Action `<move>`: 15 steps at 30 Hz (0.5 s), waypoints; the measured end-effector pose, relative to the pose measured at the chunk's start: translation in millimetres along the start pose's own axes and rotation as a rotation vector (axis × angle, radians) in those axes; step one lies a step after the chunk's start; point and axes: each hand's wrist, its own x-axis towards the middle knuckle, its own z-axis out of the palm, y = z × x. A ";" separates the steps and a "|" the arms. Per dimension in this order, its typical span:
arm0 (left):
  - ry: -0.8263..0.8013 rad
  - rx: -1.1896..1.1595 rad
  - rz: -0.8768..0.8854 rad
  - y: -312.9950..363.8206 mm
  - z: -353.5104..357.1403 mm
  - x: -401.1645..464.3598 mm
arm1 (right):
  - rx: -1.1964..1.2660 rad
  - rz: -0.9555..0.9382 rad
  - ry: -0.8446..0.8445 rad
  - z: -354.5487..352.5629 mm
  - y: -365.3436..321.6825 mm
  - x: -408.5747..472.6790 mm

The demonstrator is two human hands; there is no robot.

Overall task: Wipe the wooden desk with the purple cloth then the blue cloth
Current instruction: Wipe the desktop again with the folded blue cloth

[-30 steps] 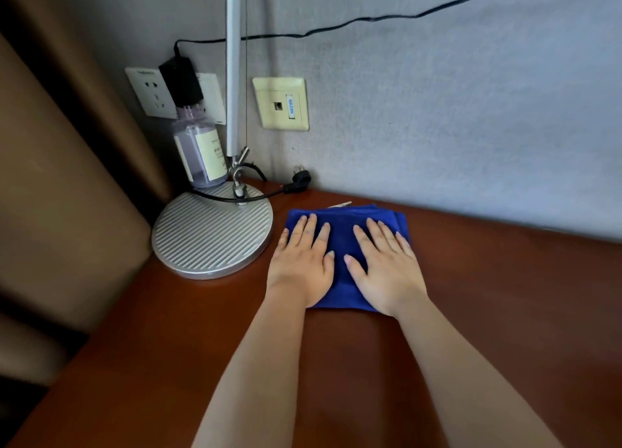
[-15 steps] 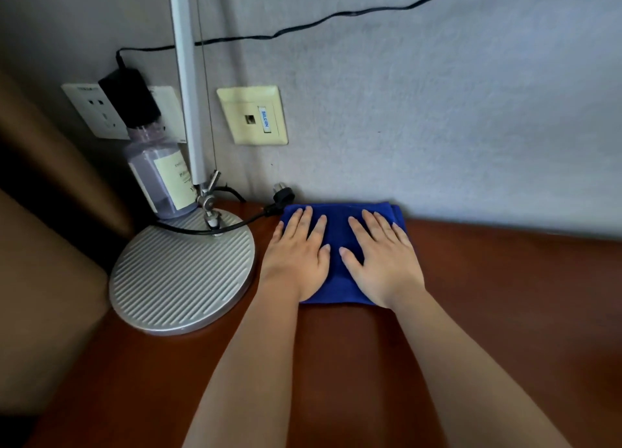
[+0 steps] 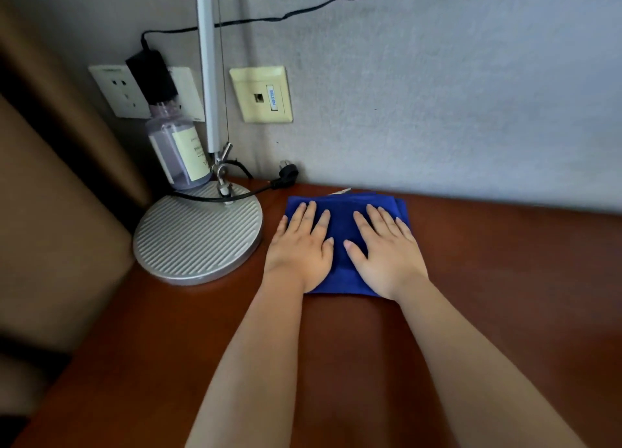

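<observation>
Blue cloth [image 3: 340, 218] under flat hands [image 3: 343, 252]

A reddish-brown wooden tabletop [image 3: 505, 296] is running up to a grey wall at its far edge. A folded blue cloth [image 3: 340, 218] is lying flat on it close to that wall, with a small white tag [image 3: 340, 191] poking out at its far edge. Just beside the cloth on the left, a round ribbed silver lamp base [image 3: 197, 235] is sitting near the tabletop's left corner. A black plug [image 3: 286, 174] is resting at the wall behind them, its cord trailing across the lamp base.
</observation>
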 end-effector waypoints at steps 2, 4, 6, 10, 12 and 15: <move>-0.001 0.002 -0.005 9.0 2.3 -25.2 | 0.009 -0.008 -0.003 -1.3 -1.1 -25.5; -0.003 0.003 -0.011 17.6 5.8 -47.7 | 0.014 -0.013 -0.003 -0.9 -1.5 -48.9; -0.002 0.004 -0.016 25.8 8.7 -69.0 | 0.020 -0.017 -0.003 -0.1 -1.2 -71.6; 0.004 0.009 -0.024 39.3 12.9 -95.6 | 0.023 -0.027 -0.006 2.2 2.2 -98.3; -0.003 0.010 -0.020 41.1 13.8 -99.2 | 0.019 -0.028 -0.006 2.3 3.0 -102.8; 0.007 0.012 -0.005 37.9 14.6 -92.9 | 0.002 -0.034 0.013 3.7 4.4 -98.2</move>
